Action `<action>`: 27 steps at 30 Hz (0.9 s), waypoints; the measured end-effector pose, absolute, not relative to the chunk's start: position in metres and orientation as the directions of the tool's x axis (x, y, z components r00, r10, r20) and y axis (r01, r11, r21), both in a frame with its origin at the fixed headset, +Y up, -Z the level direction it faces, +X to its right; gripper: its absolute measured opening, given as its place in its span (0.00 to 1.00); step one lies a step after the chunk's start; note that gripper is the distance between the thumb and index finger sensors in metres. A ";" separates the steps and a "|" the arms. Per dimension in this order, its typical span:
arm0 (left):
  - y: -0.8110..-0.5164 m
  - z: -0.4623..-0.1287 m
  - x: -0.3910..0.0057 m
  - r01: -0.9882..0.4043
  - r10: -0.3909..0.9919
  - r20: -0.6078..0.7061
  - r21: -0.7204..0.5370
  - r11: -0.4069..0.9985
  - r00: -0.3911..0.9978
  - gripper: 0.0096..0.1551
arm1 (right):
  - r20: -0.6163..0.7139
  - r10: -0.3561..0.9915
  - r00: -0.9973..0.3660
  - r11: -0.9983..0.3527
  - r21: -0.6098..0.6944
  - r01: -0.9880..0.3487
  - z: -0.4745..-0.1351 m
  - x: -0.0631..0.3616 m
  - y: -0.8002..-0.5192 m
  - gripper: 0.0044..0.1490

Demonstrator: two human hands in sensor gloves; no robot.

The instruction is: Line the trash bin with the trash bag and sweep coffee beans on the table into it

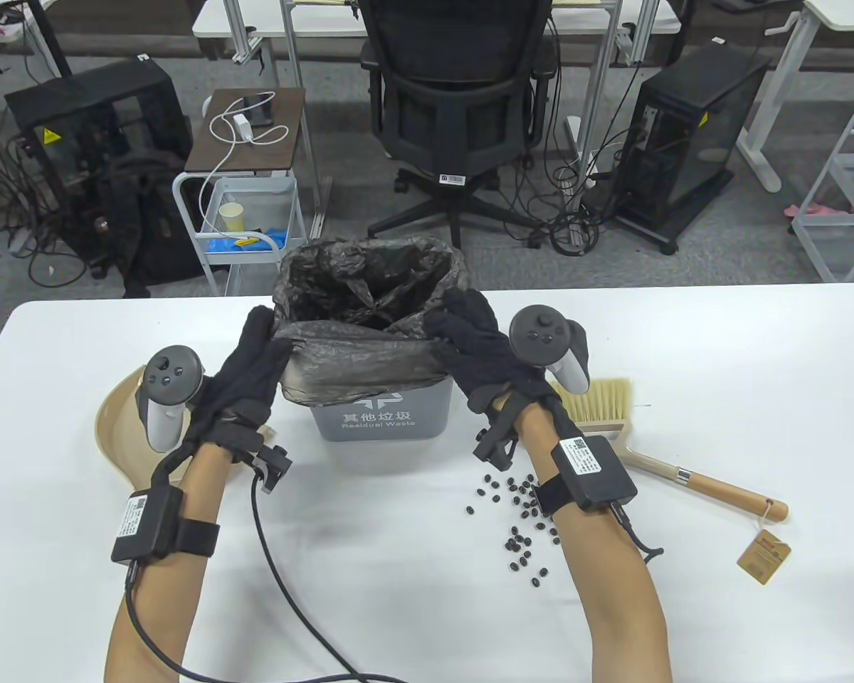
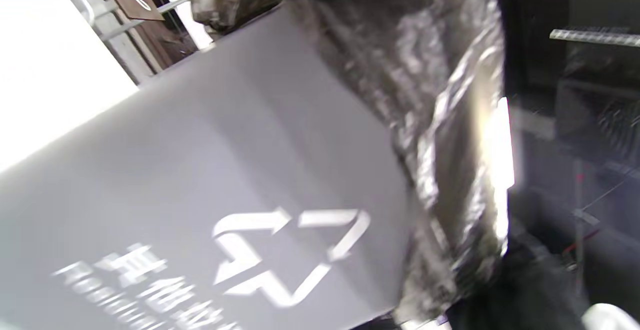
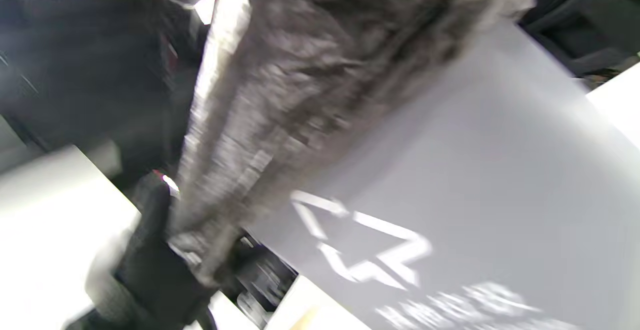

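Note:
A grey trash bin [image 1: 377, 420] stands at the table's middle rear, with a black trash bag [image 1: 370, 284] inside it and folded down over its rim. My left hand [image 1: 256, 356] grips the bag's hem at the bin's left side. My right hand [image 1: 470, 334] grips the hem at the right side. Both wrist views are blurred and show the bin wall [image 2: 200, 160] [image 3: 475, 170] with the bag [image 2: 440, 120] [image 3: 300, 80] draped over its top. Several coffee beans [image 1: 519, 519] lie scattered on the table under my right forearm.
A wooden hand brush [image 1: 605, 409] lies to the right of the bin, partly under my right wrist. A beige dustpan [image 1: 117, 427] lies at the left under my left hand. Beyond the table's far edge stand an office chair [image 1: 455, 92] and a cart [image 1: 245, 206].

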State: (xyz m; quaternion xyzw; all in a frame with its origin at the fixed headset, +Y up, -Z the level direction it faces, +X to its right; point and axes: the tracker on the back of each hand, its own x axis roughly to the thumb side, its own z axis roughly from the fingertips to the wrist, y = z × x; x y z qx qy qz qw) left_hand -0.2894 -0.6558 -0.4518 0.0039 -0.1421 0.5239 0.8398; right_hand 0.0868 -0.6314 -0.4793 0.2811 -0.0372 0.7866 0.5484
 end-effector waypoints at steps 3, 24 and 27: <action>-0.667 -0.449 -0.288 -0.878 0.873 0.226 -0.112 0.465 0.433 0.56 | 0.380 0.925 0.018 -0.061 0.197 -0.979 -0.470 0.090 -0.646 0.47; -0.717 -0.445 -0.261 -0.862 0.864 0.045 -0.058 0.503 0.501 0.49 | 0.074 0.997 0.008 -0.015 0.311 -0.950 -0.458 0.079 -0.734 0.52; -0.721 -0.445 -0.259 -0.854 0.856 0.026 -0.061 0.516 0.516 0.48 | 0.035 0.999 -0.004 -0.015 0.318 -0.948 -0.457 0.078 -0.742 0.53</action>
